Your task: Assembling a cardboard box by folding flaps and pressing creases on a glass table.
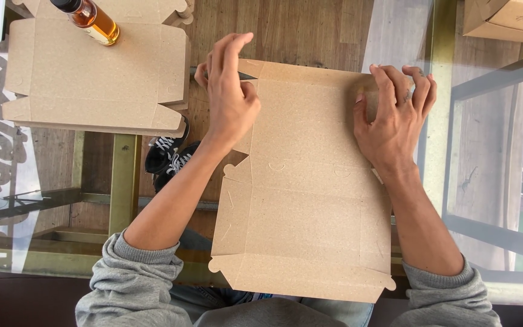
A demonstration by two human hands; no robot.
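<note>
A flat brown cardboard box blank [304, 181] lies on the glass bench [503, 181] in front of the person. The left hand [230, 97] pinches its far left flap and the right hand [394, 115] curls over the far right edge, each grip grasping the card. It looks light, thin and stiff, likely bending along the scored creases, so it is best held at the flaps.

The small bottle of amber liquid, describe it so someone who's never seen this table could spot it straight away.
Start at the glass table and look to its far left corner, where a stack of flat cardboard sheets lies, apart from the sheet under the person's hands. The bottle lies tilted on that stack's far edge. It is the only shiny, amber-filled thing with a dark cap among plain brown cardboard.
</note>
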